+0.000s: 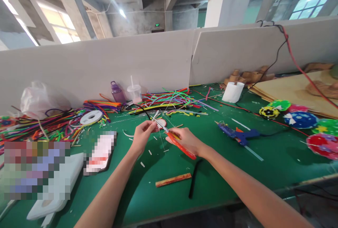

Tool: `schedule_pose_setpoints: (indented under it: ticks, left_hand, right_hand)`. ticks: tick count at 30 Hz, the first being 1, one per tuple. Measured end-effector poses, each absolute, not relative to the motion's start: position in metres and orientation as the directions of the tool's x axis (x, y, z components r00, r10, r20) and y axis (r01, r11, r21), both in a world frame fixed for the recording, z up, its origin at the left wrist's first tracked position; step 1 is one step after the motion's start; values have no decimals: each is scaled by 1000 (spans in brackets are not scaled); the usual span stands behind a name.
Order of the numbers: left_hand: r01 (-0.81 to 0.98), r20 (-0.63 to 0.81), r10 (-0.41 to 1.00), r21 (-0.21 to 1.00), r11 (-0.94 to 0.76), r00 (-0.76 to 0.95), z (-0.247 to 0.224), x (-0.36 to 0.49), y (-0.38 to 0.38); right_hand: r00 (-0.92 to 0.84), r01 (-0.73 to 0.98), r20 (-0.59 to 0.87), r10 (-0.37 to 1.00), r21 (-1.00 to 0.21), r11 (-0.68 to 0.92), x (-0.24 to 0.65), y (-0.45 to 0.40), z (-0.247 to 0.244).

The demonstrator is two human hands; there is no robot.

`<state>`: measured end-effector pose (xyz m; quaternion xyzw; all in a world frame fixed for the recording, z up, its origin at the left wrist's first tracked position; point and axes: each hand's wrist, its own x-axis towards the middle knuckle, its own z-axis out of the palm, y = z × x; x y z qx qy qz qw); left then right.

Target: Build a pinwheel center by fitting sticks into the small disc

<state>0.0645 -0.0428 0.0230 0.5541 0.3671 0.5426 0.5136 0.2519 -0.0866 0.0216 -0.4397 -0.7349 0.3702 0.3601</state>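
Just beyond the middle of the green table, my left hand (144, 134) is closed in a pinch, with a black pipe cleaner (144, 111) rising from its fingertips toward the upper left. My right hand (187, 141) grips red-handled scissors (182, 147), whose metal blades point up and left to the left fingertips. Whether the blades touch the pipe cleaner cannot be made out. Behind the blades lies a small white round piece with a reddish rim (161, 123), partly covered. A short black strip (194, 180) and a brown-orange stick (173, 180) rest nearer the front edge.
Heaps of coloured pipe cleaners (169, 99) lie at the back. A blue glue gun (237, 134) and bright fuzzy ornaments (301, 119) are on the right. A phone (101, 152) and white power bank (60, 185) sit left. A purple bottle (118, 93) and lidded cup (135, 94) stand behind.
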Motion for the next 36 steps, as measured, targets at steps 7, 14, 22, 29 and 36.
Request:
schedule_pose_setpoints:
  ticks: [7, 14, 22, 29, 36]
  left_hand:
    - [-83, 273, 946, 961, -262, 175, 20, 68, -46]
    - [-81, 265, 948, 964, -255, 176, 16, 68, -46]
    - [-83, 285, 943, 958, -274, 173, 15, 67, -43]
    - [-39, 294, 935, 955, -293, 200, 15, 64, -40]
    - [-79, 284, 935, 959, -273, 213, 14, 65, -41]
  right_hand:
    - [-376, 393, 220, 900, -842, 370, 253, -87, 22]
    - [-367, 445, 219, 904, -812, 377, 253, -89, 23]
    - [-359, 392, 193, 913, -857, 335, 252, -85, 21]
    - [-360, 393, 130, 924, -877, 276, 255, -84, 25]
    - [-389, 386, 202, 899, -850, 359, 253, -86, 26]
